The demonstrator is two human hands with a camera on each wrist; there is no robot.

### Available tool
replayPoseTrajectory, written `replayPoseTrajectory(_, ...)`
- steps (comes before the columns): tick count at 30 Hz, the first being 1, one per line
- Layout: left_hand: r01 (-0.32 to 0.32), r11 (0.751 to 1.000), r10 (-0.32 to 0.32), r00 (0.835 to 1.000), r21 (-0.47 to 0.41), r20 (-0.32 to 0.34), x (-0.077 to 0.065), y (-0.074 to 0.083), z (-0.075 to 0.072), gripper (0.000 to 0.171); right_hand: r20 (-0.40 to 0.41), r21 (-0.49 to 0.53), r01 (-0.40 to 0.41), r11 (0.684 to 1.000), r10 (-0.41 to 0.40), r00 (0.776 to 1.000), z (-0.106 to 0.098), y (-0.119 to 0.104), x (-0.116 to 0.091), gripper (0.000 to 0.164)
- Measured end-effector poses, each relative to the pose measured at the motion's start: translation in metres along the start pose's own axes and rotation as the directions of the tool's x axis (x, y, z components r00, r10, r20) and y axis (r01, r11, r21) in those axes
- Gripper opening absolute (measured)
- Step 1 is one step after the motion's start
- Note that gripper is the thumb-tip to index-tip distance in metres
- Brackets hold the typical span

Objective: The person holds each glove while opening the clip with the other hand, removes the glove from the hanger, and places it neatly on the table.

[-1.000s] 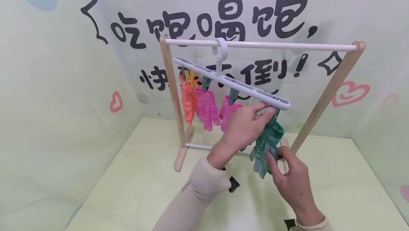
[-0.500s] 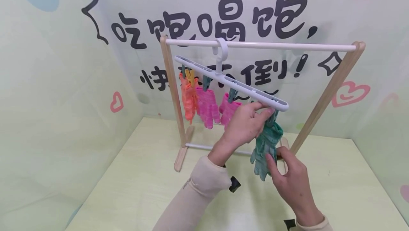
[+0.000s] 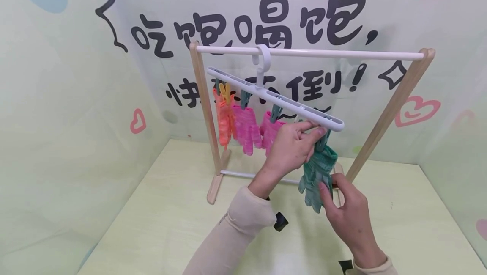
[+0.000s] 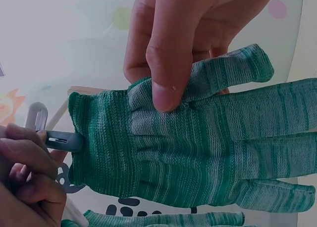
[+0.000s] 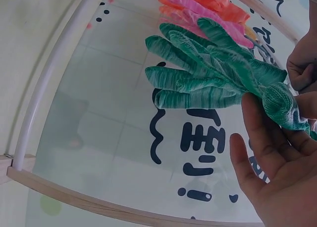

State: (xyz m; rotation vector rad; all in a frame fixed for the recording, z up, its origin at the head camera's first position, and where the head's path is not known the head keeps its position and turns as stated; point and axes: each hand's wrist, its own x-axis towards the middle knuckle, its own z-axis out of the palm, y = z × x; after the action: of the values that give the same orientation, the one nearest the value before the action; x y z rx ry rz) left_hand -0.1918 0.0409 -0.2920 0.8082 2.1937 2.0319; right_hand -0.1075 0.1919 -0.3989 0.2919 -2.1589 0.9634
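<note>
A green striped glove [image 3: 318,173] hangs by its cuff from a teal clip [image 3: 323,140] under the near end of a white hanger [image 3: 293,106]. My left hand [image 3: 289,146] pinches this clip, thumb against its top just below the hanger bar. Lower down, my right hand [image 3: 350,211] holds the glove's palm between thumb and fingers. In the left wrist view the clip [image 4: 64,141] bites the middle of the cuff, and a second green glove [image 4: 163,219] shows at the bottom edge. My left hand hides part of that second glove in the head view.
Further along the hanger hang two pink gloves [image 3: 247,129] and orange gloves [image 3: 225,120], with a yellow clip [image 3: 225,94] among teal ones. The hanger hooks over a white rod [image 3: 323,53] between wooden posts [image 3: 392,114]. A pale table [image 3: 160,224] lies beneath; a printed backdrop stands behind.
The hanger's near end has shifted slightly to the left, and the hung gloves sway a little. Both hands keep nearly the same places and holds.
</note>
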Motion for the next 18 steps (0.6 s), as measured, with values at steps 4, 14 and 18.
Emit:
replayPoseTrajectory(4,-0.030,1.000,0.030,1.000,0.001,-0.005,0.0001,-0.0012,-0.0006,0.028,-0.012,0.008,0.007,1.000,-0.007,1.000,-0.0005,0.0009,0.0001,0.016)
replayPoseTrajectory(14,-0.057,0.998,0.057,0.998,-0.001,-0.032,-0.0005,-0.0012,-0.0011,0.028,-0.045,0.027,0.028,0.999,-0.026,0.999,-0.0040,0.0039,0.0003,0.018)
replayPoseTrajectory(18,-0.050,0.998,0.051,0.998,0.023,-0.046,-0.0014,-0.0032,-0.0005,0.028,-0.063,0.050,0.034,0.998,-0.031,0.998,-0.0055,0.0058,-0.0006,0.019)
